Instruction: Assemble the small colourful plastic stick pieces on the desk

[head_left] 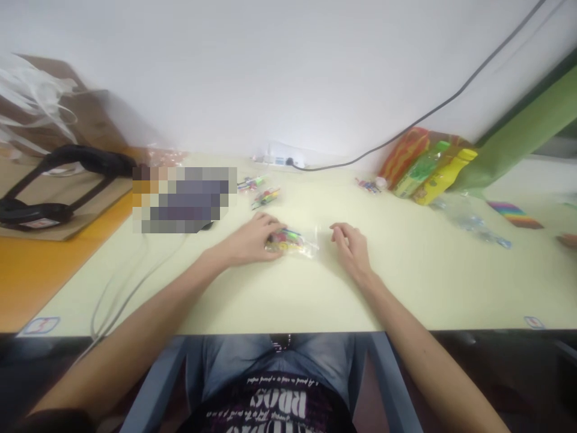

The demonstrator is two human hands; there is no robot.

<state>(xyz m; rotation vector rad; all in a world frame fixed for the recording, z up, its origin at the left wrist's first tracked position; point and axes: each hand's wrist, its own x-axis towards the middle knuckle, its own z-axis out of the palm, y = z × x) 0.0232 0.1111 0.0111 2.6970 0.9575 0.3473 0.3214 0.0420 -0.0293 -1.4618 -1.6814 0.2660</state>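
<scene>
A small clear plastic bag (300, 242) of thin colourful pieces lies on the pale yellow table in front of me. My left hand (258, 240) is closed on the bag's left end, fingers over its top and thumb at the near side. What the pieces in the bag are is too blurred to tell. To the right of the bag, a short gap apart from it, my right hand (354, 248) rests with its fingers loosely curled together and nothing visible in them. Beyond my left hand lie two more small bundles of colourful pieces (267, 197).
A pixelated dark block (193, 195) and a black frame-like object (67, 180) stand left. A power strip (279, 157) lies by the wall. Farther right are a green-capped packet (421, 168), a yellow bottle (444, 177), crumpled clear plastic (473, 222) and a rainbow-striped piece (516, 214).
</scene>
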